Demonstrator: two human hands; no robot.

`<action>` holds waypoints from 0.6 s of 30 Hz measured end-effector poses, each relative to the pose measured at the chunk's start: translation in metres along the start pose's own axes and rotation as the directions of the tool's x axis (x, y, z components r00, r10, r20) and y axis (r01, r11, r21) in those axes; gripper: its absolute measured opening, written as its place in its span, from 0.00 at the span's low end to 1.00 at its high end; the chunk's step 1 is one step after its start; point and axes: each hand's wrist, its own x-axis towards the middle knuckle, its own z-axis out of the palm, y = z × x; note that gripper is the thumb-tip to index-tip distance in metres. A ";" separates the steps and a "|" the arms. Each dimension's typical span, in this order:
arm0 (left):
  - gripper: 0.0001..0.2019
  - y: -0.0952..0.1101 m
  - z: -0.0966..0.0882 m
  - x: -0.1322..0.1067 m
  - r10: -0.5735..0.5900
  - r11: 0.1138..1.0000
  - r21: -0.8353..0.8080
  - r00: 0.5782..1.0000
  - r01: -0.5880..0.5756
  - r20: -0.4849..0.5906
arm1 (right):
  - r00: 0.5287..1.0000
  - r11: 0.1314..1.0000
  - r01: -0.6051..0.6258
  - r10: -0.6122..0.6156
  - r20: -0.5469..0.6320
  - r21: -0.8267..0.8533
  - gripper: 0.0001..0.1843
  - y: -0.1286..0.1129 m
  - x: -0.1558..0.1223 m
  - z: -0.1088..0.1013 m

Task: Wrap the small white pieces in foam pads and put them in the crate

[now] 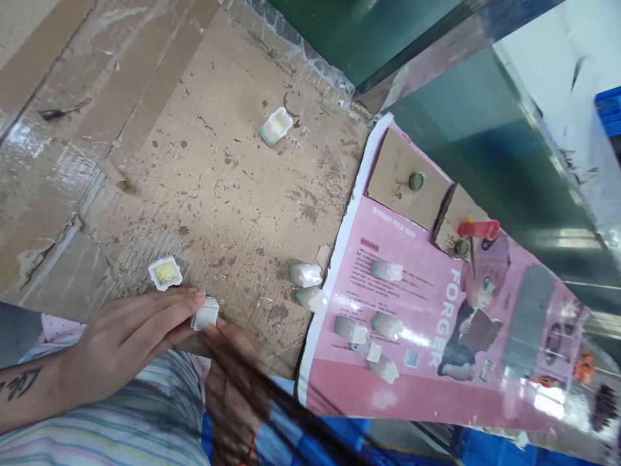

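Item: small white packet (206, 314), near left of the cardboard-covered worktop (218, 194), pinched between both hands, seemingly so that each can grip an opposite edge.

Left hand (130, 340): fingers nearly together, tips closed on the packet's left side.

Right hand (233, 382): blurred; fingertip touches the packet's right edge, but its grip cannot be told.

Nearby: open packet with yellow filling (165, 272) just beyond the left hand; another (275, 125) far off.

Right: further white packets (305, 274) scattered loose across a pink printed sheet (388, 388), along with a red-handled tool (478, 229).
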 end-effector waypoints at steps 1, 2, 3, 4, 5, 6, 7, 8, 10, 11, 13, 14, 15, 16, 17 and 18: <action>0.29 -0.001 0.000 -0.001 0.024 1.000 0.011 1.000 -0.024 0.002 | 1.000 1.000 -0.004 0.004 0.008 0.003 0.24 0.000 0.000 0.000; 0.30 -0.002 -0.001 -0.001 0.041 0.999 0.011 0.999 -0.041 0.011 | 1.000 1.000 -0.006 0.006 0.022 0.006 0.24 0.000 -0.001 -0.001; 0.30 -0.002 -0.002 -0.002 0.046 0.999 -0.001 0.999 -0.046 0.026 | 0.999 1.000 -0.008 0.008 0.039 0.008 0.24 0.000 -0.002 -0.002; 0.30 -0.002 -0.003 -0.002 0.036 0.999 -0.022 0.998 -0.035 0.044 | 0.998 1.000 -0.009 0.009 0.057 0.009 0.24 0.001 -0.003 -0.003; 0.29 -0.002 -0.004 -0.002 0.030 0.999 -0.045 0.997 -0.028 0.064 | 0.997 1.000 -0.009 0.008 0.079 0.009 0.24 0.001 -0.004 -0.004; 0.27 -0.002 -0.005 -0.002 0.030 0.998 -0.064 0.996 -0.024 0.084 | 0.995 1.000 -0.008 0.008 0.096 0.005 0.24 0.002 -0.005 -0.005; 0.26 -0.002 -0.007 -0.002 0.030 0.997 -0.079 0.995 -0.022 0.100 | 0.994 1.000 -0.008 0.008 0.111 0.000 0.24 0.002 -0.006 -0.006; 0.26 -0.001 -0.008 -0.002 0.030 0.997 -0.080 0.994 -0.022 0.105 | 0.992 1.000 -0.007 0.007 0.125 -0.007 0.25 0.002 -0.006 -0.007; 0.26 0.001 -0.009 -0.001 0.035 0.998 -0.052 0.996 -0.031 0.080 | 0.991 1.000 -0.002 0.005 0.136 -0.021 0.26 0.003 -0.006 -0.007; 0.26 0.001 -0.010 0.000 0.041 0.999 -0.031 0.997 -0.040 0.066 | 0.990 1.000 -0.002 0.005 0.140 -0.027 0.27 0.002 -0.005 -0.008; 0.28 0.002 -0.010 0.000 0.057 0.998 -0.001 0.997 -0.057 0.056 | 0.988 0.999 0.002 0.004 0.153 -0.041 0.28 0.002 -0.003 -0.009; 0.29 0.002 -0.009 0.000 0.060 0.998 -0.002 0.996 -0.060 0.061 | 0.987 0.999 0.010 -0.002 0.161 -0.052 0.28 0.002 -0.002 -0.010; 0.30 0.002 -0.008 -0.001 0.055 0.998 -0.014 0.996 -0.054 0.067 | 0.985 0.998 0.025 -0.014 0.173 -0.064 0.27 0.001 -0.001 -0.011; 0.29 0.002 -0.008 -0.002 0.041 0.999 -0.032 0.997 -0.039 0.071 | 0.982 0.996 0.043 -0.028 0.188 -0.076 0.27 0.001 -0.001 -0.012; 0.29 0.002 -0.007 -0.003 0.026 0.998 -0.052 0.997 -0.022 0.072 | 0.979 0.994 0.061 -0.043 0.201 -0.087 0.27 0.002 -0.001 -0.014; 0.28 0.002 -0.007 -0.005 0.014 0.998 -0.068 0.997 -0.009 0.079 | 0.976 0.992 0.076 -0.054 0.213 -0.096 0.26 0.002 -0.001 -0.015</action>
